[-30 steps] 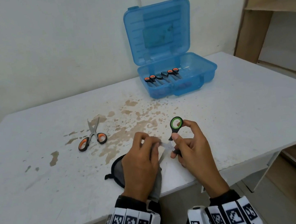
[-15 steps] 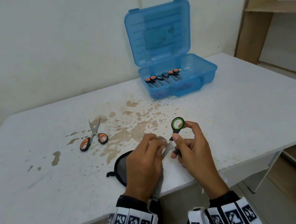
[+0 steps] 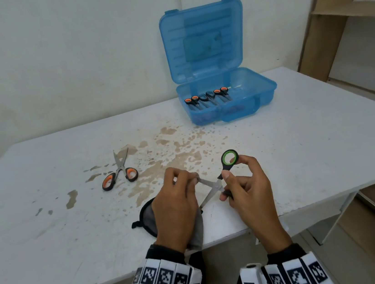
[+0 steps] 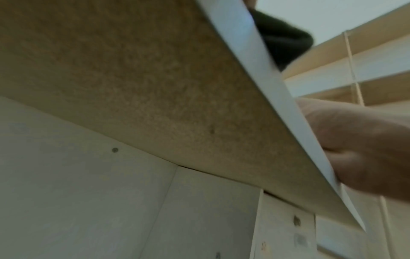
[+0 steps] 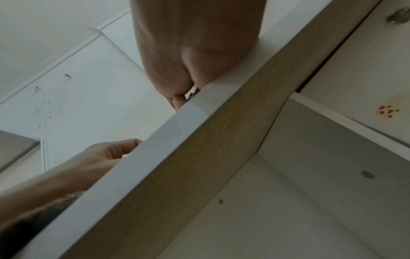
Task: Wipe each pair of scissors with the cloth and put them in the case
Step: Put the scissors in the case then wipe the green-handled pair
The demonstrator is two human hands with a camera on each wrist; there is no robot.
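My right hand [image 3: 234,178] grips the green-and-black scissors [image 3: 229,158] by their handles near the table's front edge, blades spread apart. My left hand [image 3: 182,180] pinches the grey cloth [image 3: 197,233] around the tip of the upper blade [image 3: 207,183]. The cloth hangs down under that hand and over the table edge. An orange-handled pair of scissors [image 3: 119,172] lies on the table to the left. The blue case [image 3: 226,98] stands open at the back, several scissors in its tray. Both wrist views look up from below the table edge and show only the heels of my hands.
The white table [image 3: 50,231] carries brown stains around its middle. A dark round pouch [image 3: 147,218] lies under my left hand. A wooden shelf unit [image 3: 341,14] stands at the right beyond the table.
My left hand has slid the cloth outward along the blade towards its tip. The scissor blades now show bare between my two hands.
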